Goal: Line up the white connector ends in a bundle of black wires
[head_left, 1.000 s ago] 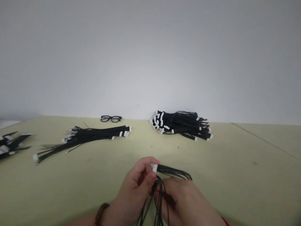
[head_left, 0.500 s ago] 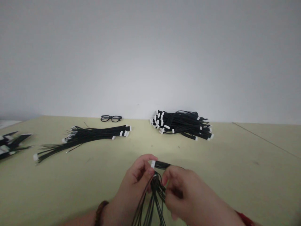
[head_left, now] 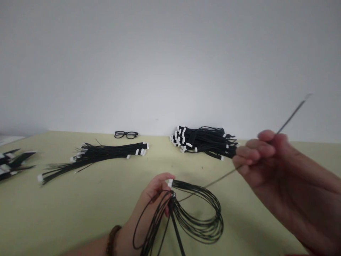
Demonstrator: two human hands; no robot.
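My left hand [head_left: 153, 202] pinches a black wire harness [head_left: 210, 217] by its white connectors [head_left: 170, 183], near the front middle of the table. The harness wires bow out to the right in a wide loop, and others hang down past the bottom edge. Raised at the right, my right hand [head_left: 262, 156] is closed on a single black wire [head_left: 291, 115]. One end of that wire sticks up past the thumb and index finger. From below the fingers it slants down left to the harness at my left hand.
Black harnesses with white connectors lie in a left bundle [head_left: 106, 152] and a thicker right bundle [head_left: 207, 140] by the wall. Black-framed glasses [head_left: 126, 134] rest at the table's back edge. More dark pieces with white ends [head_left: 13, 165] are at the far left.
My right hand has moved from beside the harness up and to the right, drawing out a single wire. The harness loop now shows fully; my left hand has barely moved.
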